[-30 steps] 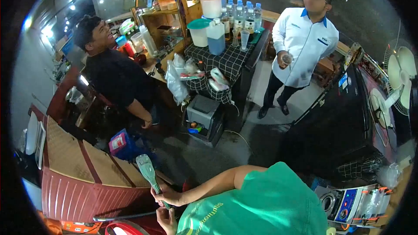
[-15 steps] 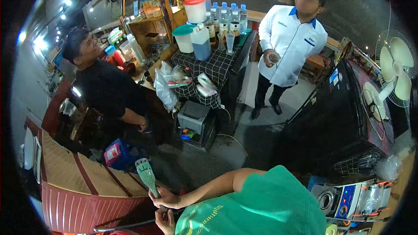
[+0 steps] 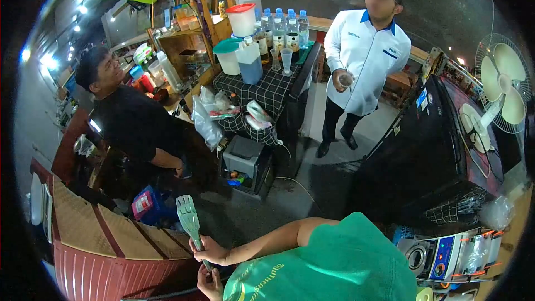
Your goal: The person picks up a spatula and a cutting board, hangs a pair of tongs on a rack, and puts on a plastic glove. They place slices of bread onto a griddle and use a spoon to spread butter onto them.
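Note:
My right hand (image 3: 212, 251) is closed around the handle of a green slotted spatula (image 3: 188, 215), whose head points up and away from me. Below it, my left hand (image 3: 209, 283) has its fingers closed at the lower end of the same handle. My green sleeve and shirt (image 3: 334, 256) fill the bottom of the view. Just beyond the spatula, a blue container with a pink label (image 3: 144, 203) sits low down. To the left of my hands is a counter with red ribbed siding (image 3: 106, 270).
A person in black (image 3: 134, 111) stands at the left. Another, in a white shirt (image 3: 365, 61), holds a cup (image 3: 345, 80). Between them is a table with a checked cloth (image 3: 256, 86), bearing bottles and tubs. At right are a black fridge (image 3: 415, 150), a fan (image 3: 504, 83) and a cup sealer (image 3: 446, 259).
The spatula's head has risen and stands a little more upright. The whole scene has shifted slightly left and up. Both hands keep their hold.

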The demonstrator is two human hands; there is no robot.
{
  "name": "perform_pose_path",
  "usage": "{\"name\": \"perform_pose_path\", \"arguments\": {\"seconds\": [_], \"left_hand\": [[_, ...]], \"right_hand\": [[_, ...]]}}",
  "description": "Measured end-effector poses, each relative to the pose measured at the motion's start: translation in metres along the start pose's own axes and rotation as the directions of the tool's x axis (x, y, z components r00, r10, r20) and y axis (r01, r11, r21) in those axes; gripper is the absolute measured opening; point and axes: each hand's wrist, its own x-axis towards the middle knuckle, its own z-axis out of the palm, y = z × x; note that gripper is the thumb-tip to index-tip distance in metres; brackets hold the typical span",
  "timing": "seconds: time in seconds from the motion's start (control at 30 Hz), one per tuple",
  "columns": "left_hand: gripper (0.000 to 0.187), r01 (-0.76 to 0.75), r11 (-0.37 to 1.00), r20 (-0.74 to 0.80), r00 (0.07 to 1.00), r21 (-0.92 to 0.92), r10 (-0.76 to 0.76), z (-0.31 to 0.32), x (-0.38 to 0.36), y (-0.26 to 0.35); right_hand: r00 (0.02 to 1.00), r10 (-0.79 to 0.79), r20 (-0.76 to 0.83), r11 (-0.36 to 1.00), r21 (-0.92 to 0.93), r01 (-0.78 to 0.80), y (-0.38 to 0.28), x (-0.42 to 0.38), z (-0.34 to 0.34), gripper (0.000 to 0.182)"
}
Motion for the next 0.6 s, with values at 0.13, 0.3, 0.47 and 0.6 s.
{"name": "perform_pose_path", "arguments": {"seconds": [0.13, 0.3, 0.47, 0.6], "left_hand": [[0.035, 0.116, 0.993, -0.037, 0.993, 0.014, -0.115, -0.001, 0.001, -0.004], [0.024, -0.046, 0.992, -0.142, 0.988, 0.121, 0.064, 0.006, 0.001, 0.001], [0.024, 0.016, 0.968, -0.194, 0.98, 0.249, 0.034, 0.0, -0.002, -0.007], [0.026, -0.107, 0.909, -0.137, 0.975, 0.403, 0.175, -0.004, -0.001, -0.006]], "right_hand": [[0.999, -0.037, -0.024, 0.999, 0.013, 0.037, 0.006, 0.004, -0.005, 0.021], [0.995, -0.07, -0.067, 0.996, 0.041, 0.073, -0.006, 0.001, -0.008, 0.021], [0.994, -0.054, -0.091, 0.978, 0.196, 0.071, -0.011, 0.002, -0.011, 0.021], [0.993, -0.056, -0.102, 0.971, 0.226, 0.078, -0.012, 0.003, -0.014, 0.02]]}}
